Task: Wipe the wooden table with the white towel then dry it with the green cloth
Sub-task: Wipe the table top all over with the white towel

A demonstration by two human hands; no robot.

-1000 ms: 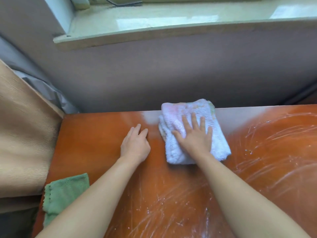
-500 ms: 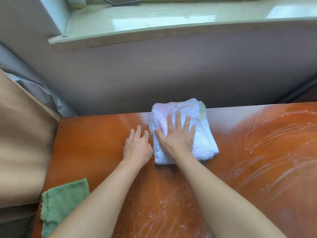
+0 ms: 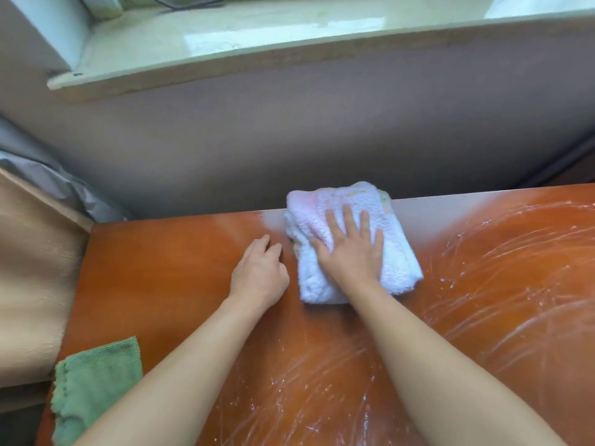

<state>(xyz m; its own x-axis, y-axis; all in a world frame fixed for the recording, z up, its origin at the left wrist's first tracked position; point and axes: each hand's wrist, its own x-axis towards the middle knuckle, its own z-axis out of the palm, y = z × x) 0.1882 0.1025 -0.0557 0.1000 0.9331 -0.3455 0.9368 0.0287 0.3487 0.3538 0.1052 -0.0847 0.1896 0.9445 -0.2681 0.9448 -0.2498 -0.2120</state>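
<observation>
The folded white towel point(image 3: 396, 252) lies at the far edge of the orange wooden table point(image 3: 167, 272). My right hand point(image 3: 351, 249) presses flat on the towel with straight, spread fingers. Just left of the towel, my left hand point(image 3: 259, 275) rests on the bare wood, its fingers slightly bent, holding nothing. The green cloth point(image 3: 93, 387) lies crumpled at the table's near left corner, partly under my left forearm. White streaks and wet smears cover the table's right and near parts.
A grey wall point(image 3: 322, 133) rises directly behind the table, with a pale window sill point(image 3: 257, 37) above it. A beige curtain point(image 3: 32, 268) hangs close against the table's left edge.
My right hand slid the towel left along the far edge until it sits beside my left hand. The left hand stayed in place and its fingers have bent a little.
</observation>
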